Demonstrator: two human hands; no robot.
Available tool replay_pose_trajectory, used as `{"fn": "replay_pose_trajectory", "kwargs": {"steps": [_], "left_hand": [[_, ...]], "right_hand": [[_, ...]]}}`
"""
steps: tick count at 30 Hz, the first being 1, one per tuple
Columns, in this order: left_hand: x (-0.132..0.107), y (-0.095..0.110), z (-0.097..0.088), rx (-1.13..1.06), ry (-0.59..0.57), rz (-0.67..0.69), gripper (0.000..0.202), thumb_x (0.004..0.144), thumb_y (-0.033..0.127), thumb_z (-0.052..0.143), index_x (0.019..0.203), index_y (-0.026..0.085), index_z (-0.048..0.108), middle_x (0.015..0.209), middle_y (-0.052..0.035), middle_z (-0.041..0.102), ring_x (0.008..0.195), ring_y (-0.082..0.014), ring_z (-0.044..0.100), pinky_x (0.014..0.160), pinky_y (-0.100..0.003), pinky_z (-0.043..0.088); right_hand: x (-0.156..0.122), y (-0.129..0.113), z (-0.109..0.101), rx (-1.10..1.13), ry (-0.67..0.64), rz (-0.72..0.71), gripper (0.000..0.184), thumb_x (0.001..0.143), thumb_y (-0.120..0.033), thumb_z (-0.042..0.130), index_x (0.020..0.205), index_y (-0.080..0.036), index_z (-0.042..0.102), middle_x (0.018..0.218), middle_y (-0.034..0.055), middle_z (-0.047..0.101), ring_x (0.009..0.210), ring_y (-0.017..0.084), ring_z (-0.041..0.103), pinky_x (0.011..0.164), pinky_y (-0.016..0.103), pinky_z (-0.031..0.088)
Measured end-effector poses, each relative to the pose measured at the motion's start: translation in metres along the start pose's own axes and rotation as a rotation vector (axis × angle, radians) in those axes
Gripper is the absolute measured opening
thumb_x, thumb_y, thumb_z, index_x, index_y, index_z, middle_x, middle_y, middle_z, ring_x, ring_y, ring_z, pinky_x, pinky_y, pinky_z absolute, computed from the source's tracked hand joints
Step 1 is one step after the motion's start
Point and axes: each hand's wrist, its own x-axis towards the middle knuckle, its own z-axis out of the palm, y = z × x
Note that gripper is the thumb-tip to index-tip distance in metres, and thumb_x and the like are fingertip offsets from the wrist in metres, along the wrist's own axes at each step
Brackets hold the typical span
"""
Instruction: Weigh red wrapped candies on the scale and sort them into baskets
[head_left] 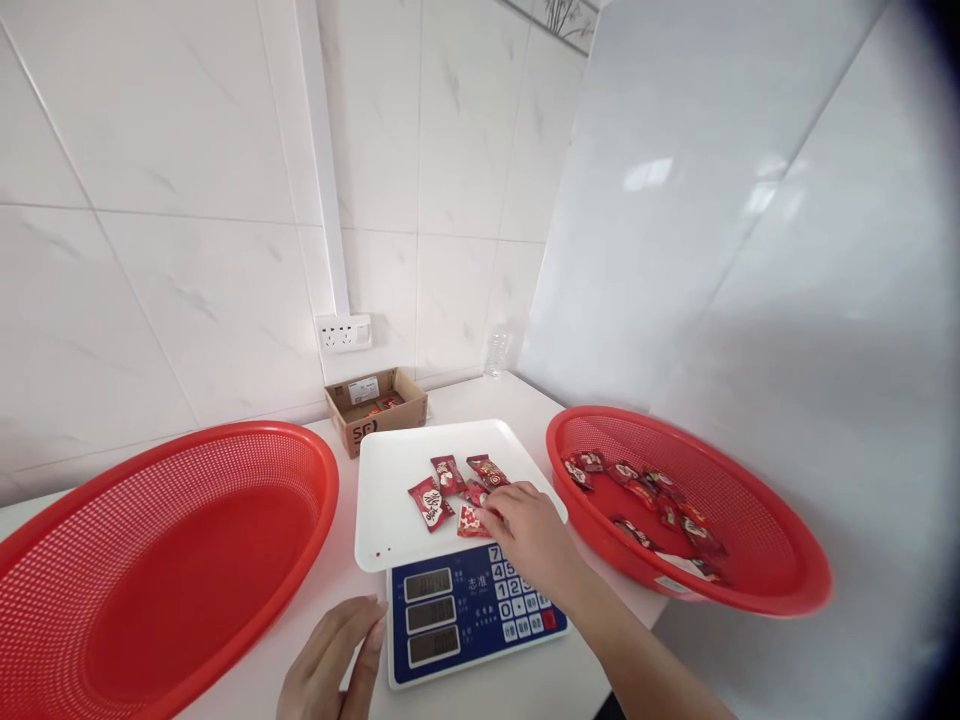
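Observation:
My right hand (pixel 536 540) reaches over the white weighing tray (pixel 397 455) of a digital scale. Its thumb and fingertips are closed on a small red wrapped candy (pixel 474 492). Beside that candy lie several more packets: a dark red one (pixel 430 502) with white lettering, another (pixel 448 474) behind it, a brownish red one (pixel 487 470), and a red-and-white one (pixel 472 521) just below my thumb. My left hand (pixel 330 660) is by the left edge of the blue scale panel (pixel 480 615), fingers curled together and thumb tip close to the index finger, with nothing visible in them.
To the right, a red plastic basket (pixel 795 575) holds several wrapped candies (pixel 667 500). A large red basket (pixel 315 470) stands at the left. Behind the tray is a cardboard box (pixel 409 408) with some packets inside. A clear bottle (pixel 496 352) stands in the back corner.

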Motion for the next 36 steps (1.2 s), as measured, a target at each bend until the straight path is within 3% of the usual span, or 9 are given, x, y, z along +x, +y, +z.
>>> {"fn": "replay_pose_trajectory", "kwargs": {"steps": [2,4,7,11,19,22,27,33,36], "left_hand": [[0.001,-0.001,-0.003,0.025,-0.031,0.010,0.019,0.090,0.032,0.048,0.095,0.025,0.064,0.089,-0.0043,0.071,0.080,-0.0154,0.068,0.072,-0.020,0.056],[0.002,-0.002,-0.005,0.056,-0.066,0.046,0.017,0.090,0.029,0.048,0.096,0.024,0.063,0.089,-0.0041,0.071,0.080,-0.0148,0.069,0.071,-0.019,0.055],[0.004,-0.004,-0.008,0.090,-0.093,0.076,0.015,0.089,0.025,0.049,0.096,0.022,0.062,0.088,-0.0038,0.071,0.080,-0.0140,0.069,0.071,-0.018,0.055],[0.005,-0.002,-0.007,0.079,-0.097,0.054,0.015,0.090,0.024,0.048,0.094,0.022,0.063,0.086,-0.0035,0.071,0.077,-0.0138,0.069,0.067,-0.018,0.054],[0.003,0.000,-0.003,0.050,-0.079,0.042,0.018,0.091,0.026,0.046,0.092,0.021,0.064,0.082,-0.0066,0.071,0.074,-0.0163,0.068,0.063,-0.022,0.055],[0.005,-0.002,-0.006,0.053,-0.057,0.031,0.017,0.090,0.026,0.047,0.092,0.021,0.064,0.082,-0.0057,0.071,0.074,-0.0156,0.069,0.062,-0.021,0.055],[0.008,0.001,-0.009,0.049,-0.049,0.016,0.017,0.090,0.026,0.048,0.091,0.021,0.064,0.081,-0.0046,0.072,0.073,-0.0152,0.069,0.059,-0.019,0.054],[0.003,-0.004,-0.004,0.004,-0.072,-0.039,0.018,0.090,0.028,0.048,0.093,0.022,0.065,0.084,-0.0046,0.072,0.075,-0.0156,0.069,0.056,-0.019,0.053],[0.000,-0.007,-0.003,0.005,-0.082,-0.050,0.017,0.090,0.028,0.049,0.094,0.022,0.065,0.085,-0.0035,0.072,0.076,-0.0148,0.069,0.053,-0.017,0.052]], "right_hand": [[0.005,0.001,-0.001,0.008,0.061,0.002,0.026,0.093,-0.029,0.043,0.090,-0.021,0.068,0.095,0.0056,0.069,0.096,0.021,0.057,0.084,0.036,0.044],[0.012,0.005,0.000,0.004,0.088,0.003,0.026,0.092,-0.030,0.046,0.106,-0.023,0.066,0.112,0.0071,0.065,0.108,0.023,0.053,0.089,0.038,0.042],[0.023,0.014,0.003,-0.006,0.023,0.018,0.028,0.089,-0.030,0.050,0.112,-0.024,0.065,0.129,0.0082,0.056,0.122,0.026,0.044,0.096,0.041,0.039],[0.027,0.021,0.001,0.016,-0.027,0.032,0.023,0.090,-0.029,0.049,0.096,-0.020,0.070,0.106,0.0075,0.068,0.106,0.022,0.057,0.091,0.035,0.042],[0.040,-0.029,0.011,0.042,-0.140,-0.156,0.030,0.082,-0.041,0.061,0.106,-0.024,0.065,0.113,0.0064,0.064,0.108,0.024,0.054,0.091,0.039,0.038],[0.046,-0.039,0.019,0.030,-0.177,-0.217,0.025,0.080,-0.033,0.063,0.103,-0.022,0.067,0.111,0.0081,0.066,0.109,0.028,0.053,0.090,0.043,0.038],[0.060,-0.018,0.020,0.045,-0.182,-0.244,0.034,0.086,-0.012,0.047,0.112,-0.023,0.064,0.119,0.0043,0.065,0.111,0.022,0.054,0.093,0.036,0.039],[0.078,0.015,0.011,0.037,-0.225,-0.263,0.031,0.086,-0.012,0.047,0.103,-0.024,0.070,0.111,0.0014,0.069,0.102,0.017,0.061,0.086,0.027,0.044],[0.091,0.031,0.006,0.003,-0.153,-0.196,0.038,0.089,-0.011,0.039,0.116,-0.018,0.063,0.121,0.0062,0.063,0.112,0.019,0.054,0.096,0.031,0.039]]}}
